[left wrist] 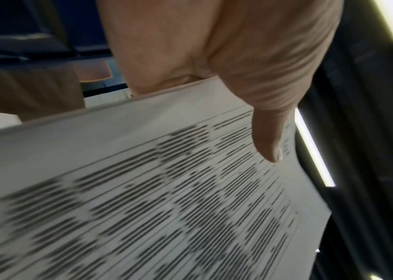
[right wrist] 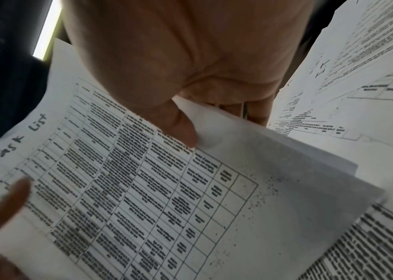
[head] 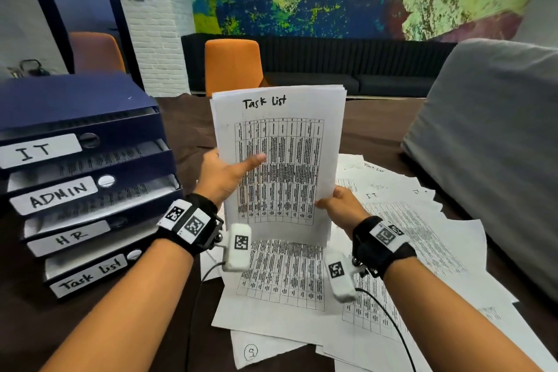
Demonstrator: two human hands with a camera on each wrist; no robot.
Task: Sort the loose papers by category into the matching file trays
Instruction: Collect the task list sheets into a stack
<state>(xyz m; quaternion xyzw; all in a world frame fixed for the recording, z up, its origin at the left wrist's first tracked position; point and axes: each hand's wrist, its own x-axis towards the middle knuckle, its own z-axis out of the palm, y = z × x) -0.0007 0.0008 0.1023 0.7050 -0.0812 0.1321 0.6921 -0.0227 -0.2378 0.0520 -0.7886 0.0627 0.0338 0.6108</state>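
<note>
Left hand (head: 224, 176) & right hand (head: 340, 203) clamped on upright white printed "Task List" paper stack (head: 279, 160), long axis vertical, above brown surface (head: 187, 130). Matching dark-blue "Task List" bottom tray (head: 90, 273) low-left, nearer left hand.

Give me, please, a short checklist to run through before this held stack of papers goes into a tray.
1. Top sheet's category read: ok, the held stack is headed "Task list".
2. Matching tray found: ok, the Task list tray is lowest of four.
3. Both hands gripping: ok, left hand pinches the left edge, right hand the lower right corner.
4. All sheets in the stack same category: cannot tell, only the top one shows.
5. Edges squared: not ok, sheets fan slightly at the top.
6. Room in that tray: cannot tell, its inside is hidden.
</note>
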